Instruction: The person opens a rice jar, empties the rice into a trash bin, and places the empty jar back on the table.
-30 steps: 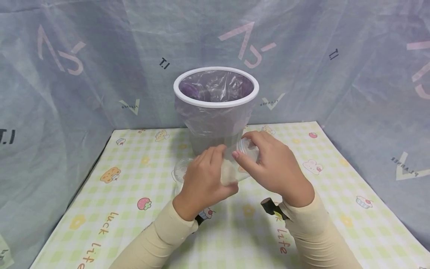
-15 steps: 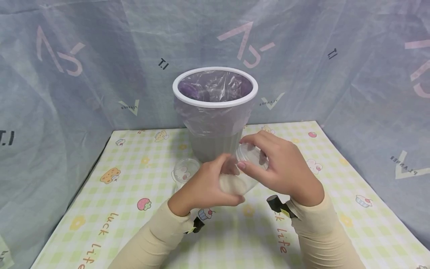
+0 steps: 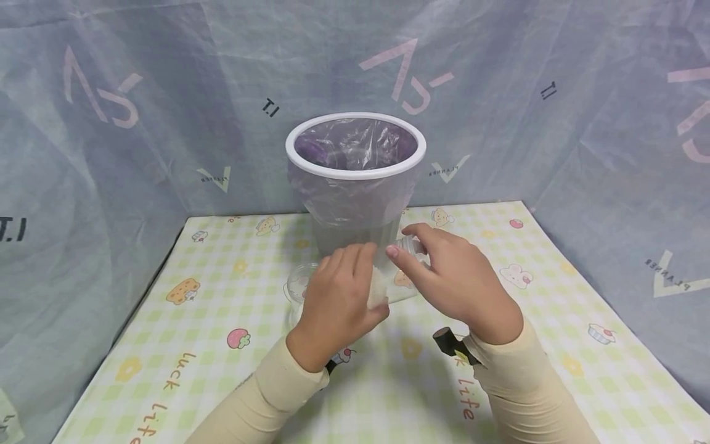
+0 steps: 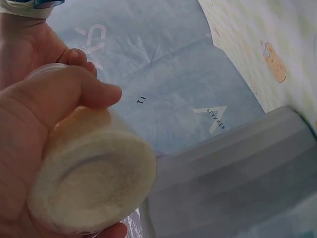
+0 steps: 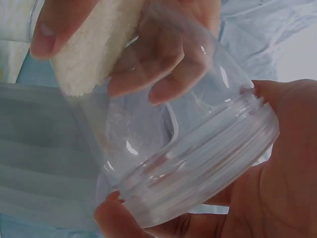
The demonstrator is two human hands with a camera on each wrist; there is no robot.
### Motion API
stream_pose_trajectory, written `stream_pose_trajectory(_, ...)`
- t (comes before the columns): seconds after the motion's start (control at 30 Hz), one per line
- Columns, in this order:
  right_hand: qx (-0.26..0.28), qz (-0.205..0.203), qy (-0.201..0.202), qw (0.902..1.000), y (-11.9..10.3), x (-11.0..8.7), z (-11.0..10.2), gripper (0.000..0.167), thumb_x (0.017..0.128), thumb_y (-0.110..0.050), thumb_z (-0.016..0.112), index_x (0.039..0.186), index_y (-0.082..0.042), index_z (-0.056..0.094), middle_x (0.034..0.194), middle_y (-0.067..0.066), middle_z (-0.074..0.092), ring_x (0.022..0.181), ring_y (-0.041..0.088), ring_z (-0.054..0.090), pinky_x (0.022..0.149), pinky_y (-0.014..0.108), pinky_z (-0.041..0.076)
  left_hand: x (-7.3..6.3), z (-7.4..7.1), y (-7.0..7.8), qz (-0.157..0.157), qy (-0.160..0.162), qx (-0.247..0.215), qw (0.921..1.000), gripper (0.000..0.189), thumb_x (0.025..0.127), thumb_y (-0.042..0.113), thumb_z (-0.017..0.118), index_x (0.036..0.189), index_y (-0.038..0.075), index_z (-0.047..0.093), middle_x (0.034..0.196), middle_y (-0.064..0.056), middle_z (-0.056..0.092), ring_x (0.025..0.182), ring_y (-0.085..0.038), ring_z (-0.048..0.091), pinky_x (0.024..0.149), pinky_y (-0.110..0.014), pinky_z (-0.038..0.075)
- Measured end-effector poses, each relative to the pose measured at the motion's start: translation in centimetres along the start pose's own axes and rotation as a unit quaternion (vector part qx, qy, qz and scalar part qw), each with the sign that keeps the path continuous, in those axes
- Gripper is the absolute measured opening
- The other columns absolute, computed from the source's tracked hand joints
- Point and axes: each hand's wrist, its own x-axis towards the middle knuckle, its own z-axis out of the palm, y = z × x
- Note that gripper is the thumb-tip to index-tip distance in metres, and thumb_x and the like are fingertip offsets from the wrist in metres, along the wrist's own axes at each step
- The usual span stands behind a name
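A clear plastic jar [image 5: 124, 129] lies tilted between my two hands. White, rice-like grains [image 5: 94, 54] are gathered toward its base, which faces the camera in the left wrist view. My left hand [image 3: 335, 299] grips the jar round its base end, thumb and fingers on opposite sides. At the other end, the fingers and thumb of my right hand [image 3: 463, 280] hold the ridged clear screw lid [image 5: 208, 168] by its edges. The lid sits on the jar's mouth. In the head view my left hand hides much of the jar.
Behind the hands stands a grey bin with a white rim [image 3: 355, 174] and a clear bag liner. Another clear round container [image 3: 297, 283] is on the checked tablecloth [image 3: 211, 345], partly behind my left hand. Fabric walls [image 3: 499, 142] enclose the table.
Half a second ago my left hand turned with the jar and its fingers loosened; now it is turned back round the base. My right hand shifted right, then back left, staying at the lid.
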Motion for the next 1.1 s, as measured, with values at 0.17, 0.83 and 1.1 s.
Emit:
stream_pose_trajectory(0.17, 0.009, -0.021, 0.019, 0.9996, 0.1, 0.1, 0.0, 0.062, 0.098, -0.072, 0.045, 0.134, -0.025, 0.062, 0.123, -0.007, 0.069, 0.092, 0.016, 0.068, 0.083, 0.044, 0.054, -0.1, -0.3, 0.0, -0.047, -0.046, -0.096, 0.9932, 0.084, 0.062, 0.037, 0.087, 0.132, 0.005, 0.055, 0.109, -0.003, 0.064, 0.089, -0.020, 0.063, 0.075, -0.035, 0.055)
stream_pose_trajectory(0.83, 0.059, -0.049, -0.010, 0.9970, 0.5, -0.2, -0.2, 0.059, 0.099, -0.067, 0.051, 0.149, -0.035, 0.048, 0.139, -0.011, 0.058, 0.108, 0.014, 0.068, 0.088, 0.042, 0.056, -0.1, -0.2, -0.8, -0.082, -0.112, -0.116, 0.9834, 0.083, 0.063, 0.038, 0.089, 0.133, 0.009, 0.054, 0.107, 0.000, 0.062, 0.087, -0.018, 0.061, 0.075, -0.034, 0.053)
stream_pose_trajectory(1.1, 0.068, -0.022, -0.014, 0.9973, 0.3, 0.5, 0.2, 0.059, 0.102, -0.067, 0.042, 0.140, -0.024, 0.057, 0.127, -0.005, 0.067, 0.095, 0.015, 0.071, 0.086, 0.044, 0.056, 0.0, 0.1, -0.7, -0.019, -0.023, -0.027, 0.9992, 0.085, 0.062, 0.034, 0.089, 0.134, 0.003, 0.054, 0.120, -0.008, 0.065, 0.101, -0.027, 0.066, 0.079, -0.039, 0.054)
